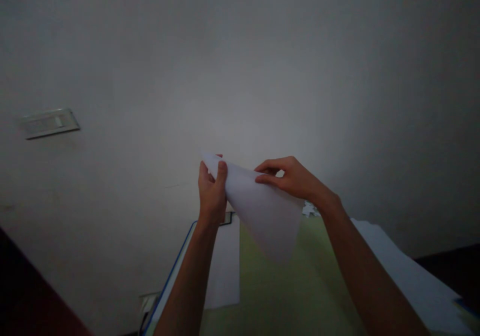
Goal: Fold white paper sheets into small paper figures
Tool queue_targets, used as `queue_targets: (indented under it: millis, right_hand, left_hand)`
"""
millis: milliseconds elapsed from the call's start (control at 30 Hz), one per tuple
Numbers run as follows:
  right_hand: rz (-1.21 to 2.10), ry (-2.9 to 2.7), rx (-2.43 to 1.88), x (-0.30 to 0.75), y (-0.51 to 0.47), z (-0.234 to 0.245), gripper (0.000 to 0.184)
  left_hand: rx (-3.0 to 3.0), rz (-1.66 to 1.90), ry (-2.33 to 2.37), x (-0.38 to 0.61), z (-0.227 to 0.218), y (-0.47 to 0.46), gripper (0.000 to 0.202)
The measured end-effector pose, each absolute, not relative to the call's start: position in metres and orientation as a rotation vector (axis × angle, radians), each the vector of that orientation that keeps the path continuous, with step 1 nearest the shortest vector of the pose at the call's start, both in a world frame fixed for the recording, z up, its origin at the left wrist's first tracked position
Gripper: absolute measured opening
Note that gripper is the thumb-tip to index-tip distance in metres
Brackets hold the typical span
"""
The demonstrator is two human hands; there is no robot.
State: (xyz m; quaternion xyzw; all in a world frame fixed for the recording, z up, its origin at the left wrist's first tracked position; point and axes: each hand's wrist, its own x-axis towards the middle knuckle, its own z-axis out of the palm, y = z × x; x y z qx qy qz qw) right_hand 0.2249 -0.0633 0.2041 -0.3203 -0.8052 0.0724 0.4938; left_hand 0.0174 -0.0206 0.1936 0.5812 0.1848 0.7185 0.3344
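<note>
A white sheet of paper (262, 206), rolled into a cone shape, is held up above the table. Its narrow end points to the upper left and its wide end hangs down to the right. My left hand (213, 188) is closed around the narrow end, thumb lying over the front. With thumb and fingers, my right hand (290, 176) pinches the upper edge of the sheet. The fingers behind the paper are partly hidden.
Below is a green tabletop (277, 301) with a blue edge. A clipboard with white paper (224, 276) lies at left, white sheets (408, 276) at right, and white scraps (310, 209) at the back. A plain wall (240, 66) stands close behind, with a switch plate (50, 123).
</note>
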Motion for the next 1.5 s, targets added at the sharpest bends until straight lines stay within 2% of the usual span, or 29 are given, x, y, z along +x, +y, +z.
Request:
queue_targets:
  millis: [233,633,1167,1500]
  right_hand:
    - [0.135,-1.917,-0.783,0.223,-0.066,0.206,0.027]
    - [0.122,-1.945,-0.654,0.226,-0.061,0.204,0.025]
    - [0.134,-1.922,-0.793,0.232,-0.061,0.201,0.024]
    - [0.128,-1.928,-0.791,0.232,-0.061,0.201,0.026]
  left_hand:
    - [1.517,1.849,0.427,0.02,0.195,-0.025,0.052]
    - [1.496,1.864,0.382,0.019,0.196,-0.025,0.049]
    - [1.395,1.848,0.221,0.01,0.2,-0.016,0.045]
    - [1.359,1.924,0.289,0.003,0.199,-0.01,0.036]
